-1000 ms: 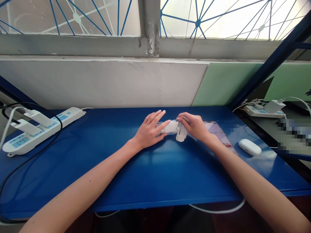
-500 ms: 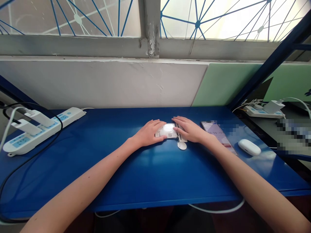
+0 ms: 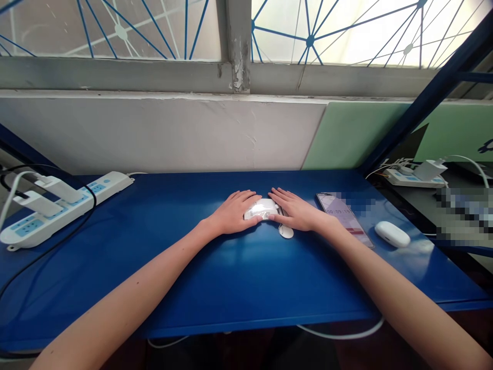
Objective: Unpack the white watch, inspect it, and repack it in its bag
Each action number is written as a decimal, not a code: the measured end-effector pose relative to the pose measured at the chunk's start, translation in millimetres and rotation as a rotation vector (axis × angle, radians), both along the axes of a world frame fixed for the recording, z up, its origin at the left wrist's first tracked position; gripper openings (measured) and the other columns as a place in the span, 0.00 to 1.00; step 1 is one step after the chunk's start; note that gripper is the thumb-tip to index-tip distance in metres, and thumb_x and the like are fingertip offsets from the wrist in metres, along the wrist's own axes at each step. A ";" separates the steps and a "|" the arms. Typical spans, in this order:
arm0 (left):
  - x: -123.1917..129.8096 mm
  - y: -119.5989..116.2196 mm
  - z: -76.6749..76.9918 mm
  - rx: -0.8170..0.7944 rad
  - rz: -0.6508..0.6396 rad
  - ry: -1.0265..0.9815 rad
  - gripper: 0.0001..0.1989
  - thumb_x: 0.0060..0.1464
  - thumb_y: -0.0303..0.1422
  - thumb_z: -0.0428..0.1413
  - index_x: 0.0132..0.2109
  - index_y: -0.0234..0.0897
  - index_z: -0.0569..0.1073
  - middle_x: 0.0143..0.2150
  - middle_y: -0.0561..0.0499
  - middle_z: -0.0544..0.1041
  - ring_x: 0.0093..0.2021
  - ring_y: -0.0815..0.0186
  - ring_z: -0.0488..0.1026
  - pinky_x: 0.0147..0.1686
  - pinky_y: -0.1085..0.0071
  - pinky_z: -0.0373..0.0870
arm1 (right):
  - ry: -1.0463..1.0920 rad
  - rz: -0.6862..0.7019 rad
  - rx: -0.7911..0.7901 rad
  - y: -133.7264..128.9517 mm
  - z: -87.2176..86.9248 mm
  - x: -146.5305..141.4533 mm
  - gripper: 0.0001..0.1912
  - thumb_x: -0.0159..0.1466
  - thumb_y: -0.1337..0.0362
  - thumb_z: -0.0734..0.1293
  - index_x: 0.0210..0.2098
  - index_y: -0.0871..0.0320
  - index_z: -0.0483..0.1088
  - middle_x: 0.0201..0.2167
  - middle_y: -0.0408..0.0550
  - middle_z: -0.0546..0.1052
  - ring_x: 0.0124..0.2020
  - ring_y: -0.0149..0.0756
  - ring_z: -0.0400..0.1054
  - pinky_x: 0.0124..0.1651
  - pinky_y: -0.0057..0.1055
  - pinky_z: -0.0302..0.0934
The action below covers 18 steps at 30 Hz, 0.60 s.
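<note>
A small white package with a shiny clear wrapping (image 3: 262, 209) lies on the blue tabletop (image 3: 231, 277) between my hands. My left hand (image 3: 235, 211) rests flat over its left end, fingers stretched out and thumb along the near edge. On the other side my right hand (image 3: 295, 209) lies with its fingers extended, its thumb touching the package's near right corner. Under the right hand, most of a flat white and dark piece is hidden. A round white tag (image 3: 285, 231) sticks out toward me below that hand.
On the right lie a phone (image 3: 344, 218) showing a timer and a white earbud case (image 3: 392, 234). A power strip (image 3: 73, 205) with chargers and a black cable (image 3: 65, 241) occupies the left side. A wall (image 3: 185, 133) with windows above stands behind the table.
My right hand has shifted slightly left, closer to the package, and covers more of the flat piece. Its thumb has dropped to the package's near edge. The whole view has shifted slightly.
</note>
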State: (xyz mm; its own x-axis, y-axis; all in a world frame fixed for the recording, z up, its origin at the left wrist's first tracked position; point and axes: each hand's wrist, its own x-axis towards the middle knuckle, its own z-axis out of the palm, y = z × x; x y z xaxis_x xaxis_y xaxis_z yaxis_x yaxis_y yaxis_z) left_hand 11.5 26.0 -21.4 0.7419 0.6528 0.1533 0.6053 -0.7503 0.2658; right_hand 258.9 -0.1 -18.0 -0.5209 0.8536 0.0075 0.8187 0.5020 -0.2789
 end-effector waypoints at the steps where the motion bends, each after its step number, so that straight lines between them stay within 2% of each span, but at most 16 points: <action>1: 0.1 0.1 -0.2 0.003 0.005 -0.001 0.33 0.61 0.52 0.45 0.66 0.37 0.59 0.67 0.42 0.59 0.67 0.51 0.53 0.64 0.53 0.48 | 0.001 0.000 0.003 0.1 0.1 0.3 0.46 0.63 0.36 0.53 0.68 0.64 0.48 0.69 0.61 0.48 0.70 0.52 0.39 0.68 0.51 0.41; 5: 0.0 0.4 -0.5 0.005 0.035 0.004 0.34 0.62 0.51 0.44 0.67 0.35 0.57 0.68 0.41 0.58 0.68 0.50 0.51 0.64 0.53 0.49 | -0.008 -0.002 0.005 1.1 0.1 2.1 0.48 0.62 0.35 0.53 0.68 0.66 0.47 0.69 0.61 0.47 0.70 0.53 0.39 0.68 0.50 0.41; 13: 0.4 0.7 -1.8 0.017 0.034 0.059 0.36 0.63 0.54 0.41 0.69 0.37 0.53 0.69 0.43 0.55 0.69 0.52 0.49 0.65 0.55 0.46 | -0.026 -0.010 0.003 1.5 -1.6 2.9 0.46 0.64 0.37 0.53 0.69 0.63 0.46 0.70 0.58 0.47 0.70 0.52 0.38 0.68 0.49 0.40; 18: 1.3 0.7 -1.7 0.026 0.042 0.078 0.36 0.62 0.55 0.40 0.69 0.38 0.53 0.69 0.43 0.56 0.68 0.52 0.50 0.65 0.55 0.46 | -0.077 -0.038 0.048 0.2 -2.8 -2.7 0.37 0.69 0.48 0.48 0.68 0.69 0.49 0.69 0.61 0.50 0.70 0.51 0.41 0.68 0.48 0.43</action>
State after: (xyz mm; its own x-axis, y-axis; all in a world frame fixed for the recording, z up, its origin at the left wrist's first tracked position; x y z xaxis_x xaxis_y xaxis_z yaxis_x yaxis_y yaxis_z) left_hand 12.8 26.7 -23.0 0.7245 0.6799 0.1136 0.6542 -0.7301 0.1975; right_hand 256.2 0.2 -20.8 -0.4884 0.8726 0.0101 0.8556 0.4811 -0.1910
